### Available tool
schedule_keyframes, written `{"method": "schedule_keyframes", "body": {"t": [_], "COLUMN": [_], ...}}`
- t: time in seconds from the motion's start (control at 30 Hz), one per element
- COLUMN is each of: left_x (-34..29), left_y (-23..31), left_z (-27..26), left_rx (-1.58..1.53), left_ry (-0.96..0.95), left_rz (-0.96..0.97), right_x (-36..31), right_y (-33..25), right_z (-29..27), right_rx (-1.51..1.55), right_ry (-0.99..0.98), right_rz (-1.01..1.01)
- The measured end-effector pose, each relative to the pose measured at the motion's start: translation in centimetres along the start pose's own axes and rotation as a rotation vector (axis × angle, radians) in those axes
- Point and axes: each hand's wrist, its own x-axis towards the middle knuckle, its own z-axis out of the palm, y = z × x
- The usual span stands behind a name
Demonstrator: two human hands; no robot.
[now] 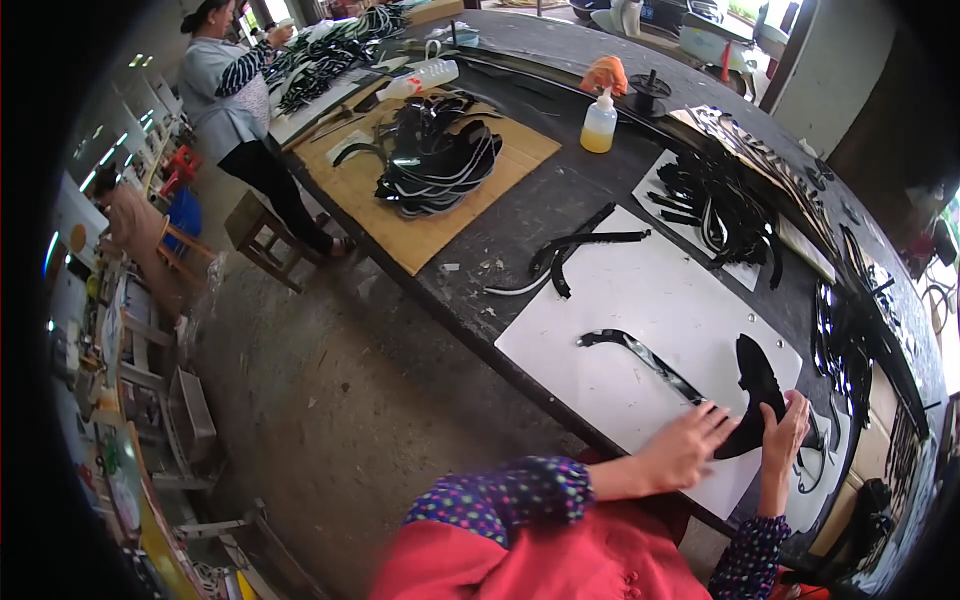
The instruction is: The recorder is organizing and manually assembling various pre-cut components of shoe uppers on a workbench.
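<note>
In the head view, the broad, curved, matte-black sheet piece (759, 385) lies between the hands and ahead of them, its long axis running mostly away from the wearer. The right hand (785, 432) is the nearer, at its right edge, thumb bent over the black surface and fingers behind, seeming to pinch it. The left hand (688, 447) sits just beside the piece's near left side, fingers partly extended and loosely parted (they are blurred, so whether they grip anything I cannot tell).

The long, narrow, glossy black strip (652, 362) stretches forward and leftward from the left fingertips, slanting away from the curved piece. Its near end meets those fingertips. Beneath both pieces is a flat, smooth white board (690, 300).
</note>
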Motion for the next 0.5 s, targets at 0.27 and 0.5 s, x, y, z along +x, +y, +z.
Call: {"method": "schedule_keyframes", "body": {"t": [0.27,0.5], "left_x": [4.2,10.1], "left_y": [7.0,-3.0], "left_z": [-4.9,-30.0], "left_rx": [-0.055,0.495], "left_ry": [0.499,0.624], "left_rz": [0.147,0.297], "right_x": [2.4,1.6], "right_y": [-9.8,-7.8], "right_z": [-16.4,-14.6], "right_rx": [1.159,1.419], "right_ry": [-0.344,-0.415], "right_rz": [0.252,0.116]}}
